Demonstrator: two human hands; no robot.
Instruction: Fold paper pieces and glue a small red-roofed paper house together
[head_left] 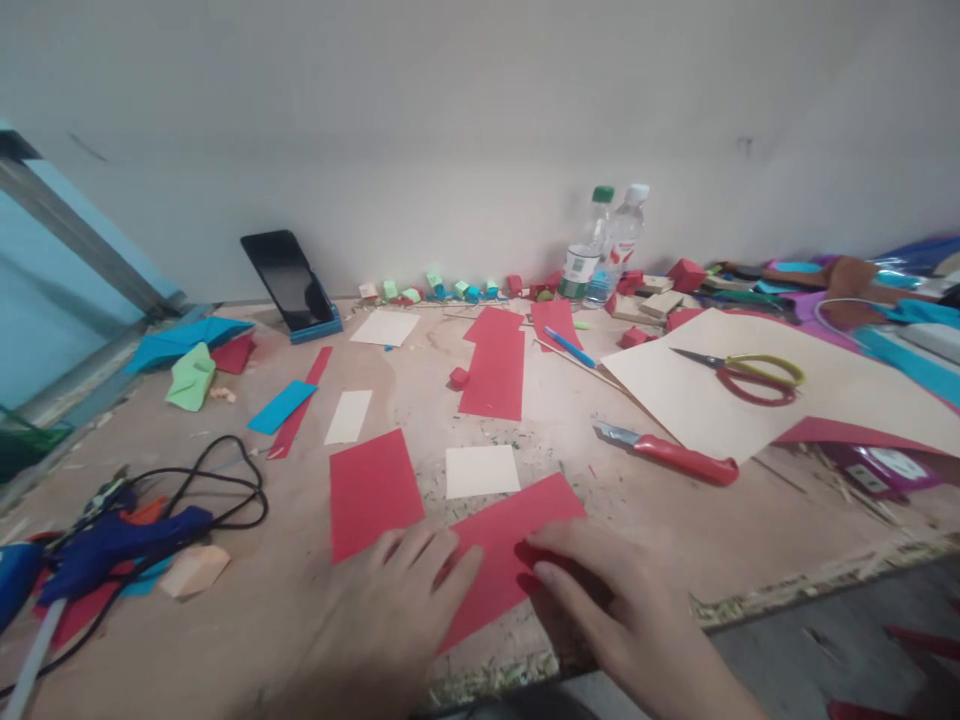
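A red paper sheet [499, 545] lies slanted near the table's front edge. My left hand [397, 610] rests flat over its left end, fingers extended and slightly apart. At the sheet's right side is my right hand [619, 595], its thumb and fingers curved and apart, with the fingertips at the paper's edge. Another red piece [375, 492] lies just beyond my left fingers. Between and behind the two red papers sits a small cream rectangle [482, 471]. A longer red strip [493, 373] lies farther back, with a small red cube [458, 378] beside it.
A red-handled knife [686, 458] lies at the right, near scissors [757, 378] on a large cream sheet [697, 400]. A blue glue gun [124, 545] with a black cord is at the left. A phone [287, 280] and two bottles [585, 262] stand at the back.
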